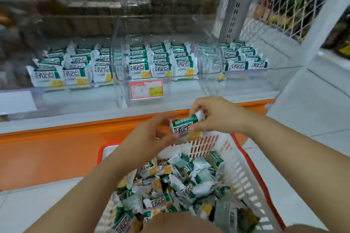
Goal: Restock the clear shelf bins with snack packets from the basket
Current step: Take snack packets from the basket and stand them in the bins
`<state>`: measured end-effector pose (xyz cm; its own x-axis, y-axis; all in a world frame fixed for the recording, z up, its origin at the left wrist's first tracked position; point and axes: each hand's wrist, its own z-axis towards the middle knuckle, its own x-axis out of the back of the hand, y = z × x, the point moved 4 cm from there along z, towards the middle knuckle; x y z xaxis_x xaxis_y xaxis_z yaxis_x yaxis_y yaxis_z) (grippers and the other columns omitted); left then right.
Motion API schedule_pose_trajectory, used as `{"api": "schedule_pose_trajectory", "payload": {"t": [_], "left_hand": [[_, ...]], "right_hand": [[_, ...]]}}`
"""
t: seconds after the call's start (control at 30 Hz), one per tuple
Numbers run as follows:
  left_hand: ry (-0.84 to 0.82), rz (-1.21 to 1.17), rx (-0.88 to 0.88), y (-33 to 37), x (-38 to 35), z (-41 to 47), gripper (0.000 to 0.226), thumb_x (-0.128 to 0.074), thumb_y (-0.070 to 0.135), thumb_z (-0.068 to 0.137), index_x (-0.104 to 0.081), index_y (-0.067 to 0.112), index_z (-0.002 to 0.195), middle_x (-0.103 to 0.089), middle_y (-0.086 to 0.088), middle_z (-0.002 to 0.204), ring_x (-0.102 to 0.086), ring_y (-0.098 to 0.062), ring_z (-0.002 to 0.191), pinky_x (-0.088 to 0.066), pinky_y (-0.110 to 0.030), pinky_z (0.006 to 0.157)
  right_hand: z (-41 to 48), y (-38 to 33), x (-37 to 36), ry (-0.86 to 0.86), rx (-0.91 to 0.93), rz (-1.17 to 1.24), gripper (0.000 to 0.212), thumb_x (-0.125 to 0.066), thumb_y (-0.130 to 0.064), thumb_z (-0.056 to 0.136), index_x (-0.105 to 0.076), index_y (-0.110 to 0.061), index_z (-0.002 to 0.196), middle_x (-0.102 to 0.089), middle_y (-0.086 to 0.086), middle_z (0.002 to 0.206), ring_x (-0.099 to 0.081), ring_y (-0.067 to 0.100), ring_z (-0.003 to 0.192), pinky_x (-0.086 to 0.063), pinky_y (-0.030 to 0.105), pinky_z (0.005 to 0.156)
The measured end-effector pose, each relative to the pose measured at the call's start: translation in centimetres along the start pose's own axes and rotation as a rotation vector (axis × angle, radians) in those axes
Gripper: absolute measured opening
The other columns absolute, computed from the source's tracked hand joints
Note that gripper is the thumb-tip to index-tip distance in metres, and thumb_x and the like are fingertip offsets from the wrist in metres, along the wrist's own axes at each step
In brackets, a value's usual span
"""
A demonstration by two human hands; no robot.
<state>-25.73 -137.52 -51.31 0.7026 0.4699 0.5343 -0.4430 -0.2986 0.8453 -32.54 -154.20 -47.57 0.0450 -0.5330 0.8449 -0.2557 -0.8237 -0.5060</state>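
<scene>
Packet point(184, 128) over basket point(240, 172), bin point(185, 89) ahead

We see the right hand point(217, 115) pinching the packet's top end, long axis nearly upright. The blurred left hand point(149, 136) touches its lower edge; we cannot tell its grip. The bin lies straight beyond.

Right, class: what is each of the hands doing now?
Left hand: at the snack packets, blurred; grip cannot be told.
Right hand: holding the snack packets.

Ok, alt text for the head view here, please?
The right hand pinches a green-and-white snack packet above a white basket heaped with loose packets; the left hand, blurred, reaches its other edge. Behind, clear shelf bins hold neat rows of the same packets, with a price tag on the middle bin.
</scene>
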Motion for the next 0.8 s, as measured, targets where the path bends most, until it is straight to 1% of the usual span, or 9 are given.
{"api": "schedule_pose_trajectory", "payload": {"t": [0.07, 0.13, 0.2, 0.3, 0.4, 0.5, 0.6, 0.67, 0.8], "left_hand": [[0.119, 0.034, -0.028, 2.4, 1.7, 0.2, 0.026, -0.063, 0.028, 0.090, -0.050, 0.048, 0.101, -0.071, 0.013, 0.077, -0.057, 0.001, 0.051, -0.045, -0.022, 0.045], [0.222, 0.056, -0.038, 4.3, 3.2, 0.3, 0.022, -0.063, 0.026, 0.090, -0.052, 0.043, 0.099, -0.067, 0.001, 0.062, -0.044, -0.002, 0.039, -0.036, -0.018, 0.039], [0.300, 0.088, -0.064, 6.1, 4.6, 0.6, 0.020, -0.063, 0.028, 0.089, -0.053, 0.043, 0.099, -0.064, -0.006, 0.060, -0.042, -0.006, 0.038, -0.031, -0.014, 0.038], [0.393, 0.180, -0.140, 8.7, 6.6, 1.7, 0.021, -0.062, 0.030, 0.090, -0.051, 0.045, 0.097, -0.064, 0.003, 0.059, -0.053, -0.012, 0.046, -0.032, -0.012, 0.040], [0.464, 0.238, -0.141, 10.0, 8.5, 4.7, 0.018, -0.062, 0.031, 0.090, -0.055, 0.039, 0.104, -0.065, 0.015, 0.074, -0.061, -0.006, 0.056, -0.035, -0.012, 0.040], [0.417, 0.289, -0.106, 9.2, 8.8, 9.4, 0.017, -0.063, 0.028, 0.090, -0.057, 0.033, 0.106, -0.063, 0.006, 0.100, -0.064, -0.012, 0.066, -0.035, -0.014, 0.041], [0.314, 0.379, -0.040, 7.9, 8.0, 13.7, 0.023, -0.064, 0.025, 0.090, -0.060, 0.025, 0.113, -0.059, -0.001, 0.109, -0.063, -0.018, 0.083, -0.041, -0.019, 0.058], [0.211, 0.493, 0.000, 7.1, 7.3, 15.8, 0.029, -0.064, 0.026, 0.090, -0.060, 0.020, 0.119, -0.055, -0.001, 0.107, -0.056, -0.017, 0.092, -0.039, -0.025, 0.070], [0.056, 0.678, 0.044, 5.9, 5.4, 19.3, 0.027, -0.070, 0.024, 0.086, -0.062, 0.016, 0.110, -0.055, 0.000, 0.088, -0.054, -0.019, 0.082, -0.035, -0.025, 0.067]], "right_hand": [[-0.4, -2.0, 2.0, 0.126, 0.030, 0.084, 0.040, -0.077, -0.037, 0.075, -0.054, -0.026, 0.105, -0.056, -0.002, 0.101, -0.055, 0.009, 0.074, -0.042, 0.020, 0.061], [-1.0, -2.9, 3.0, 0.287, 0.050, 0.302, 0.039, -0.077, -0.034, 0.076, -0.053, -0.025, 0.106, -0.057, -0.004, 0.096, -0.056, 0.009, 0.071, -0.046, 0.021, 0.061], [-1.8, -2.6, 3.6, 0.523, 0.064, 0.524, 0.037, -0.073, -0.035, 0.080, -0.054, -0.029, 0.111, -0.057, -0.014, 0.101, -0.053, 0.004, 0.070, -0.045, 0.017, 0.065], [-2.7, -0.1, 4.5, 0.762, -0.005, 0.502, 0.044, -0.065, -0.030, 0.087, -0.050, -0.028, 0.128, -0.048, -0.011, 0.125, -0.054, 0.008, 0.078, -0.041, 0.011, 0.071], [-2.0, 2.7, 4.5, 0.679, -0.100, 0.360, 0.060, -0.062, -0.021, 0.090, -0.036, -0.021, 0.143, -0.027, 0.000, 0.151, -0.051, 0.025, 0.119, -0.041, 0.032, 0.101], [-1.0, 3.8, 4.1, 0.587, -0.144, 0.276, 0.065, -0.061, -0.021, 0.090, -0.029, -0.020, 0.147, -0.016, 0.000, 0.157, -0.038, 0.028, 0.134, -0.033, 0.044, 0.110], [-0.2, 4.2, 4.1, 0.591, -0.148, 0.248, 0.066, -0.062, -0.023, 0.088, -0.032, -0.021, 0.146, -0.017, -0.002, 0.157, -0.032, 0.024, 0.137, -0.033, 0.042, 0.110], [0.2, 4.2, 4.1, 0.604, -0.138, 0.245, 0.065, -0.063, -0.023, 0.088, -0.034, -0.020, 0.145, -0.020, -0.004, 0.155, -0.032, 0.021, 0.136, -0.033, 0.038, 0.110], [0.3, 4.5, 4.0, 0.634, -0.098, 0.219, 0.064, -0.061, -0.025, 0.089, -0.032, -0.021, 0.146, -0.022, -0.008, 0.152, -0.033, 0.018, 0.133, -0.031, 0.029, 0.107]]}}
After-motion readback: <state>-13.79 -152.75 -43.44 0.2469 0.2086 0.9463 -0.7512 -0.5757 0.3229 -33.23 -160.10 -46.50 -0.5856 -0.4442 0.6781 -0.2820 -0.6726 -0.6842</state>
